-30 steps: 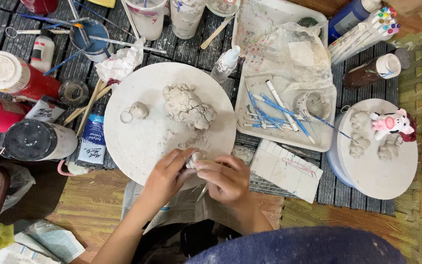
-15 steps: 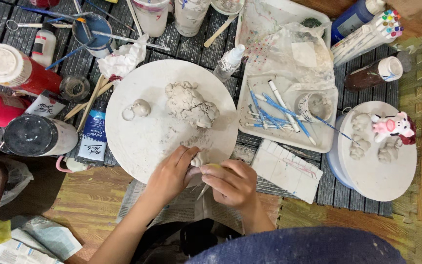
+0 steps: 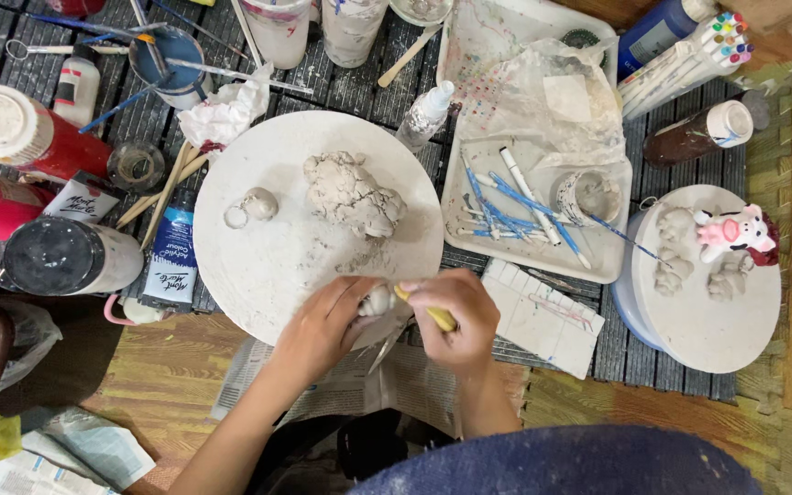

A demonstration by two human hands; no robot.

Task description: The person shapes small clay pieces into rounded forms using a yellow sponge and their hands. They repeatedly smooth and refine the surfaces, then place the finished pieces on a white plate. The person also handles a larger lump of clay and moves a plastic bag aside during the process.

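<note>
The left hand [image 3: 323, 325] pinches a small clay piece [image 3: 378, 301] between its fingers at the near rim of the round white board [image 3: 268, 257], steadying it while the right hand [image 3: 456, 316], fingers curled tight, grips a yellow-handled tool [image 3: 433, 313] against it.

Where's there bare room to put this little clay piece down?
Bare patch on the round white board, between the clay lump and the left hand. The white tray of blue tools and the table's far edge are crowded.
</note>
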